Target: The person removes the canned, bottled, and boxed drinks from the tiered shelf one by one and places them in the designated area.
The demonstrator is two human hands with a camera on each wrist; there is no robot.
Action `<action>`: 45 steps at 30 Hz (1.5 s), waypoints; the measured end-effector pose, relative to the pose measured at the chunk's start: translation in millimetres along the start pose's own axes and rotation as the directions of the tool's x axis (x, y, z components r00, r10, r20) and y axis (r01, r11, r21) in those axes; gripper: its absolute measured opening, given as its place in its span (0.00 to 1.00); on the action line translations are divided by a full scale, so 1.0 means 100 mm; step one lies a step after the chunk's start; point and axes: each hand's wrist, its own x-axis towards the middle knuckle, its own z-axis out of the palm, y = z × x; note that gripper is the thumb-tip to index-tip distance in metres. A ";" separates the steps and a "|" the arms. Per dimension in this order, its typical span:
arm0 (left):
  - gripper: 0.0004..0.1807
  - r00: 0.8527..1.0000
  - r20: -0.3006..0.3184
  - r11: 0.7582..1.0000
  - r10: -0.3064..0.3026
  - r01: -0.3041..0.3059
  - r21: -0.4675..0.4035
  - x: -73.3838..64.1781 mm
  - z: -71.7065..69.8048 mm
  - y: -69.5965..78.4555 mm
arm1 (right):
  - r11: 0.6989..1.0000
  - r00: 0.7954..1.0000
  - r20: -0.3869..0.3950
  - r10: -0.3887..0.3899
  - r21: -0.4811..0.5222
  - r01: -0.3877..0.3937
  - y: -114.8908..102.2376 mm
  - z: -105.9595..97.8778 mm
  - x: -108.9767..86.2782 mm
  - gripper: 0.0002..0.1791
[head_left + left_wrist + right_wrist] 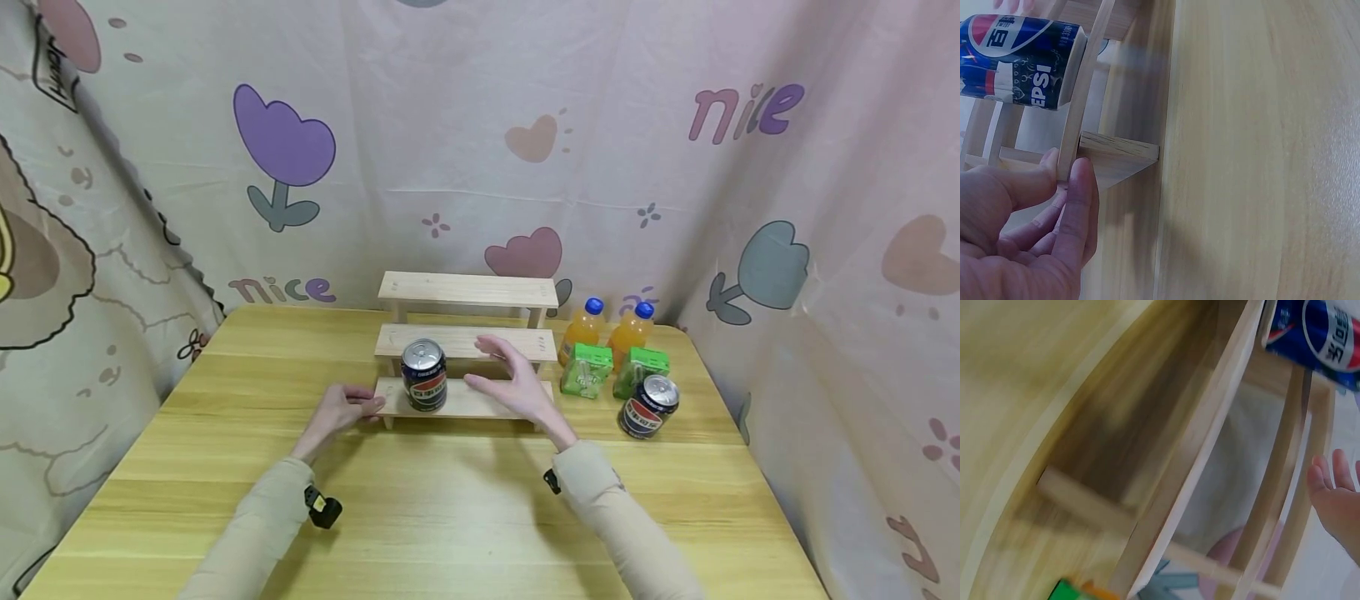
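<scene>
A three-tier wooden shelf (468, 289) stands on the table. One dark blue Pepsi can (424, 375) is upright on its lowest tier, left of centre. My left hand (342, 412) pinches the left end of that tier; in the left wrist view the thumb and fingers (1079, 200) close on the board's edge, just below the can (1022, 59). Over the shelf's right half, my right hand (517, 385) is held with fingers spread and nothing in it, apart from the can. The right wrist view shows that hand (1341, 503) beside the tiers.
Right of the shelf stand two orange juice bottles (581, 332) with blue caps. Two green drink cartons (587, 371) are in front of them, and a second Pepsi can (649, 407) is nearest the front. A patterned curtain (420, 125) hangs behind the wooden table (450, 517).
</scene>
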 end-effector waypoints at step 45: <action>0.22 1.000 -0.012 0.998 -0.022 0.021 -0.058 0.00 0.00 0.00 | 0.999 0.998 -0.045 -0.036 -0.015 0.035 -0.10 0.53 0.20 0.40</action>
